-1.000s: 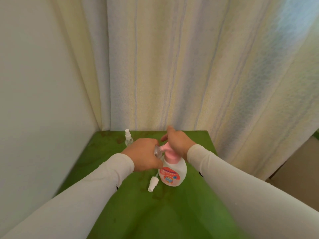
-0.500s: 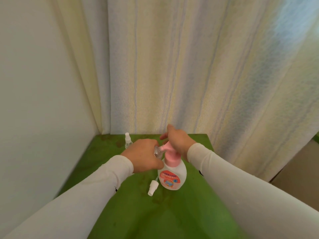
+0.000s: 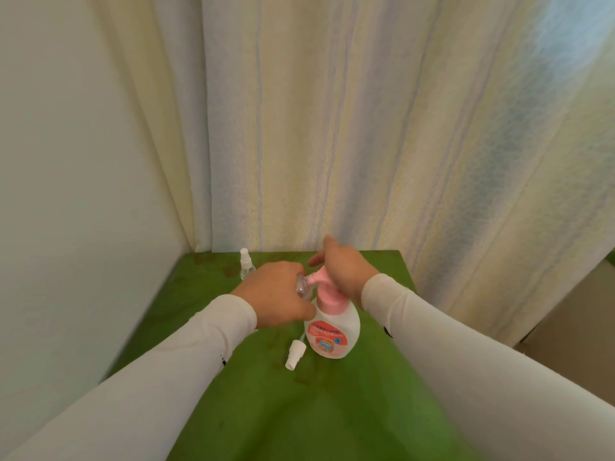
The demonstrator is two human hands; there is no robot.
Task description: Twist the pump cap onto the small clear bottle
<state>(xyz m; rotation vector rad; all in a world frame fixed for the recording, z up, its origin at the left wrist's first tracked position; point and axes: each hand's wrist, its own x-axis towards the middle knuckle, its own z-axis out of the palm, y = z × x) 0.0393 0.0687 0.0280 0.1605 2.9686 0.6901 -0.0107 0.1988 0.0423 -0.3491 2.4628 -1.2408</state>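
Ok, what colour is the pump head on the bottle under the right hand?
Pink, on a white bottle with a red label; the pump head shows best in the head view.

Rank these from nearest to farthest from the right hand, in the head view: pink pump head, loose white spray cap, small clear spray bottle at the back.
1. pink pump head, under the right hand.
2. loose white spray cap, lying before the soap bottle.
3. small clear spray bottle, back left on the green table.

Head camera looks forward and down, close over the green table.
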